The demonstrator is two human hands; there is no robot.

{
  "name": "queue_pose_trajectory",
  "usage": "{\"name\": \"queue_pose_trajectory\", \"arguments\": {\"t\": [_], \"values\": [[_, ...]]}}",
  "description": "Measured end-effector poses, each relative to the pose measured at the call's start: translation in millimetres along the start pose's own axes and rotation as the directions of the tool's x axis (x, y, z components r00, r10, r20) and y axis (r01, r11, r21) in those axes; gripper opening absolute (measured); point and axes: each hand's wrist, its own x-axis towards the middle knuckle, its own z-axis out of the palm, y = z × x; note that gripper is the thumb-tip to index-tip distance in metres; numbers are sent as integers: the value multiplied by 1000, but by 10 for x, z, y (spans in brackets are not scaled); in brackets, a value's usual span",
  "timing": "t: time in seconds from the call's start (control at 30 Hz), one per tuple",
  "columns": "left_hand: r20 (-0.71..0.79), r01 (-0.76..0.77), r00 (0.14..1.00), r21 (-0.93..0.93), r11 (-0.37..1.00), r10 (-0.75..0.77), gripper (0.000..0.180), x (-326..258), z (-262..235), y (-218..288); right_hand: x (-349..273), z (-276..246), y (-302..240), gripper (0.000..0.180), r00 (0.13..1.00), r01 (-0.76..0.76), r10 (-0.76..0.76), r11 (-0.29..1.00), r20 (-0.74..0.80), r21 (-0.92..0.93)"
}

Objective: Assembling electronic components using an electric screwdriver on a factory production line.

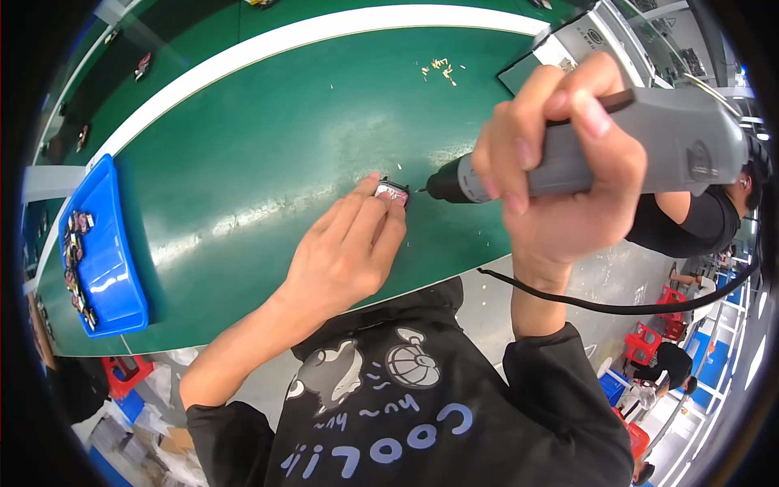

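My left hand (337, 256) presses a small dark-rimmed part with a pale and pink face (393, 192) against the green tabletop, its fingers curled over it and hiding much of it. In my right hand (560, 154) is a grey electric screwdriver (677, 138) with a black nose, held sideways with the fingers wrapped round its body. The thin bit points left and ends just beside the part; whether they touch I cannot tell. A black cord hangs near my right wrist.
A blue tray (122, 280) at the left holds several small dark parts (75, 260). Tiny yellowish pieces (442, 70) lie scattered at the far side of the green table (268, 138). A box (560, 49) stands at the far right. Another person in black (690, 227) is to my right.
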Motion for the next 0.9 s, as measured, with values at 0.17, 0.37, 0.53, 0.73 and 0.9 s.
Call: {"name": "queue_pose_trajectory", "arguments": {"t": [0.17,0.37,0.53,0.73,0.9], "values": [[-70,-61,996,30,998,63,14,9,37,-18,-72,83,126,17,997,-60,59,998,-51,-16],[-64,-69,995,36,997,72,14,30,40,-27,-74,74,132,17,998,-67,68,992,5,-111],[-72,-87,993,59,994,91,16,48,51,-50,-81,116,109,17,994,-108,109,985,2,-137],[-65,-81,994,86,993,86,13,79,26,-18,-117,151,156,26,994,-111,109,984,-22,-138],[31,-66,997,74,995,64,13,110,-60,22,-221,211,228,38,994,-102,95,986,-57,-133]]}}
